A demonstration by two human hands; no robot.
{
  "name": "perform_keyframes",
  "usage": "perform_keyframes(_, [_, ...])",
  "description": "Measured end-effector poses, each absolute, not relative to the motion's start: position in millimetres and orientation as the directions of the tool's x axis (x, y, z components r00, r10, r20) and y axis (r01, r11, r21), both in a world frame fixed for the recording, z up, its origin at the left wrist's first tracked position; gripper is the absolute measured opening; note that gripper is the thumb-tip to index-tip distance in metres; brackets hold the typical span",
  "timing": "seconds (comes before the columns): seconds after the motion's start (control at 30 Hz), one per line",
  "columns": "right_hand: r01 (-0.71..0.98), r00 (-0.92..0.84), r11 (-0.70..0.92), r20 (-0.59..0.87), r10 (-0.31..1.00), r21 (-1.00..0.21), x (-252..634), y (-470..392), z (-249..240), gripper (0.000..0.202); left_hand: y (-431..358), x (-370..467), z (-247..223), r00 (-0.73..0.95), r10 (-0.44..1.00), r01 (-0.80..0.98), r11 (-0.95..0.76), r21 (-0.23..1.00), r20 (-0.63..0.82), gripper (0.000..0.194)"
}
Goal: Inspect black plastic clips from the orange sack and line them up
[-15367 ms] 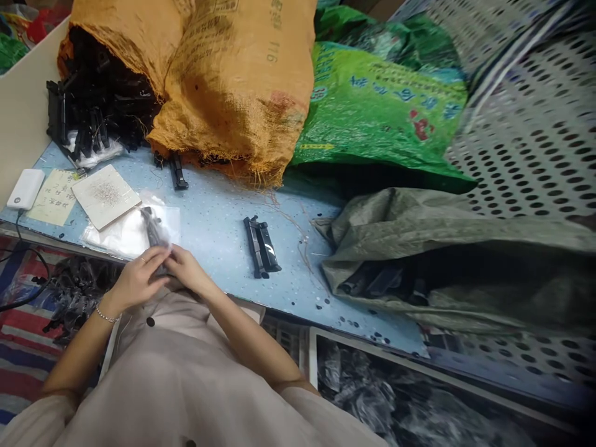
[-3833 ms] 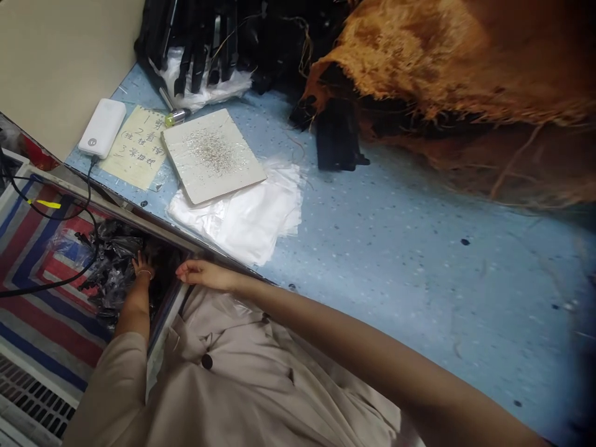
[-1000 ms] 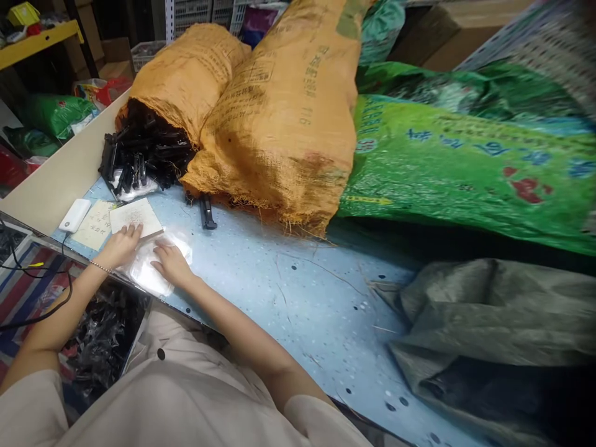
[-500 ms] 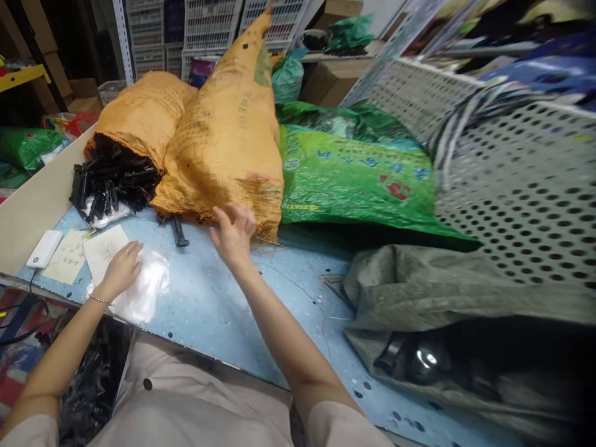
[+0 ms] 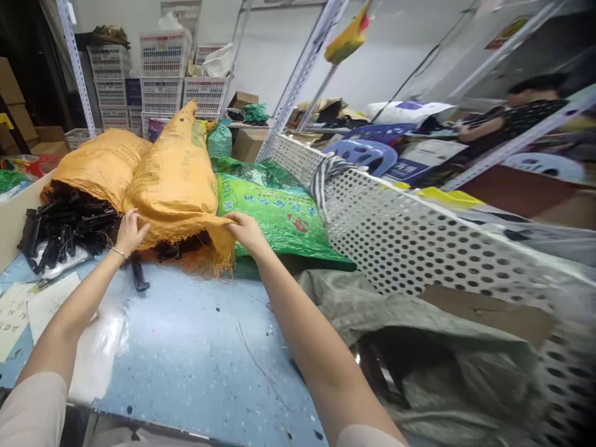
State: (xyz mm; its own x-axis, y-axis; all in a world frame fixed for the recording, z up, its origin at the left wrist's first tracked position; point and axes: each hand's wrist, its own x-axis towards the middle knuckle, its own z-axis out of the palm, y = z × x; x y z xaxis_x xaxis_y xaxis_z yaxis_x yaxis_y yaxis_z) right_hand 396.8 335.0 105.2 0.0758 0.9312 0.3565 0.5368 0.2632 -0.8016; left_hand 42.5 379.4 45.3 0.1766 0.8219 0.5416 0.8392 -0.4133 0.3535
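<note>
An orange woven sack (image 5: 174, 180) lies on the blue table with its frayed mouth toward me. The right edge of that mouth is pinched in my right hand (image 5: 248, 232), which lifts it and spreads the opening. At the left edge of the same mouth is my left hand (image 5: 129, 233), its fingers closed on the cloth and partly turned away. Dark pieces show dimly inside the opening. Just below my left hand, a black plastic part (image 5: 138, 273) lies on the table. Black parts (image 5: 77, 223) spill from a second orange sack (image 5: 100, 164) at the left.
A green printed sack (image 5: 274, 208) lies to the right, against a white perforated panel (image 5: 395, 236). Nearer is a grey-green sack (image 5: 442, 372) with dark things inside. Clear plastic bags (image 5: 95, 354) and paper sheets (image 5: 18, 310) lie front left. A person (image 5: 521, 118) sits beyond the panel.
My left hand has left the plastic bags and gone to the sack's mouth. My right hand has taken the mouth's right edge and raised it, opening the sack. The view has tilted up and right.
</note>
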Motion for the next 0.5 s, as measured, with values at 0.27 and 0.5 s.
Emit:
perform_keyframes(0.27, [0.137,-0.041,0.073,0.068,0.997,-0.988,399.0,334.0,101.1,0.042,412.5,46.7,64.6,-0.227,0.87,0.486,-0.288,0.825,0.437,0.025])
perform_keyframes(0.5, [0.273,0.136,0.206,0.25,0.959,-0.94,417.3,374.8,82.8,0.046,440.9,41.7,113.0,-0.128,0.932,0.352,-0.278,0.894,0.34,0.022])
